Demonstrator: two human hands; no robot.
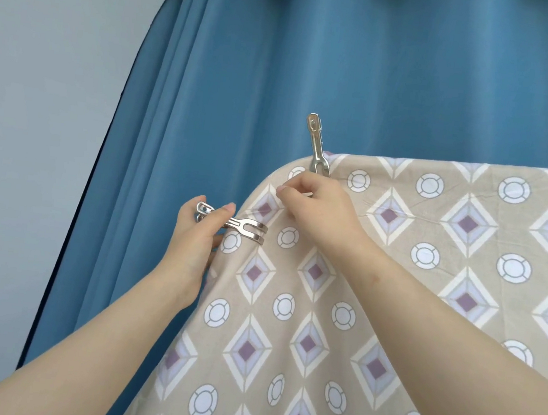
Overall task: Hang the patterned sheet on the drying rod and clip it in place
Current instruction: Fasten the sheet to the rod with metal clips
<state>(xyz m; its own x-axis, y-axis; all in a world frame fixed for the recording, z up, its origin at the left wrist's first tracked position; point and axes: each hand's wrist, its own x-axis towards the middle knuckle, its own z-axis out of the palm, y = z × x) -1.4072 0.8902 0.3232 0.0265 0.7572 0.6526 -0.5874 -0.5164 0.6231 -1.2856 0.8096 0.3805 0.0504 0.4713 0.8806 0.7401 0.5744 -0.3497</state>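
While the blue curtain hangs behind as the biggest thing in view, the patterned sheet is already draped over the drying rod. The rod itself is hidden under the cloth; only the rounded top fold, up and to the right of both grips, shows where it runs. A pale wall is seen off to the left.

The clipping step is in hand. One metal clip is already set on the top fold, standing up just above the right hand. It can't be told if that hand is touching it. The right hand is curled, w/ thumb and finger pinched on the cloth just below that clip, so the sheet's corner is held taut. No clip is held by it.

A second metal clip is held in the left hand, lying sideways. Its handle end is squeezed btwn thumb and fingers, and its forked mouth is pointed right, at the sheet's left edge. The mouth seems to be touching or just over that edge, approx. level w/ the grip; how far it is opened can't be told.

Next, the clip likely needs to be squeezed wide, pushed further right over the edge, then let go so it bites. The cloth should be kept flat by the right hand, or a fold may get caught.
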